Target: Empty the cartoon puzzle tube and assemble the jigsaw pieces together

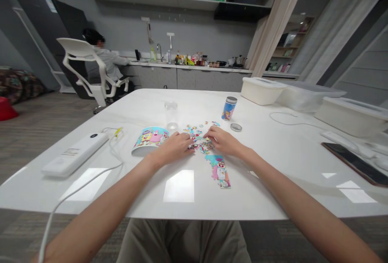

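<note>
Loose puzzle pieces [206, 146] lie in a colourful pile on the white table. My left hand [176, 146] rests at the left side of the pile, its fingertips among the pieces. At the right side, my right hand [220, 138] touches the pile with bent fingers; whether either hand pinches a piece is too small to tell. A joined puzzle section [220, 171] with cartoon figures lies just below the pile, nearer to me. Left of my left hand is a curved picture sheet [150, 137] with cartoon figures.
Behind the pile stand a clear jar [171, 115], a blue cartoon can [228, 108] and a metal lid [236, 127]. A white power strip [75, 154] with cable lies left, a phone [354, 162] right. Storage boxes [262, 91] line the back right. A person [106, 61] sits beyond.
</note>
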Tool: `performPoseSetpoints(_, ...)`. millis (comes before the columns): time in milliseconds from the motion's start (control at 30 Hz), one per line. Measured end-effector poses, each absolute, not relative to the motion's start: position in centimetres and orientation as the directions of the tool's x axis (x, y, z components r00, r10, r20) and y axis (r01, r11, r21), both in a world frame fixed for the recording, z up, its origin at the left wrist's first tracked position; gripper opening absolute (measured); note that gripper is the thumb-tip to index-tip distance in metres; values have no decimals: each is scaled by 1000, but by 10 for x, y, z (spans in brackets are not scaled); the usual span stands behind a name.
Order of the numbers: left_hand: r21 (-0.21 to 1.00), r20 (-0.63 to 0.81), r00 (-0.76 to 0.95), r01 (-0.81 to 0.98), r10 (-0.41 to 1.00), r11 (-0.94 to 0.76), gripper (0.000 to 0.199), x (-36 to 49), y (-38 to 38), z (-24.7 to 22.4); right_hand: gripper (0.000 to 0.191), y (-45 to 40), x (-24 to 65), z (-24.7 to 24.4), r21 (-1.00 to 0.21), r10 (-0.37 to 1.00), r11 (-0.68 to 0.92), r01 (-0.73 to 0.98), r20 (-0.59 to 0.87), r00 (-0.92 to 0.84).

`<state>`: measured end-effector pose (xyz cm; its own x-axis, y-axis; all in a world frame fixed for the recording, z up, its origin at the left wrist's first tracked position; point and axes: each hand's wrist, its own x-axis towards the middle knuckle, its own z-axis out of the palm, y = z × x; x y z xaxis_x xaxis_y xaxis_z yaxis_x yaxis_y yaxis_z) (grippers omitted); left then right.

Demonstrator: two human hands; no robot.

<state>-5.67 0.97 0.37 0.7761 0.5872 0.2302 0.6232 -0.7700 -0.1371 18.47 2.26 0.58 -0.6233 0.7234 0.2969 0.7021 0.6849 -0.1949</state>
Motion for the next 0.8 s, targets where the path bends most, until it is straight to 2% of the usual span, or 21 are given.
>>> performPoseSetpoints(233,-136,279,767,628,578,-767,24,-40,7,-9,17,5,190,3,-301,719,694,653,275,-638)
performPoseSetpoints(467,-147,386,734,647,559,-748,21,-35,7,-16,15,3,185,3,-339,716,694,635,242,-654)
performPoseSetpoints(633,-167,381,774,596,506,-786,19,-35,9,-9,8,3,186,3,-355,730,680,642,246,-638)
performPoseSetpoints(800,-263,291,864,485,411,-834,26,-35,9,-6,10,5,187,2,-333,756,653,680,248,-605)
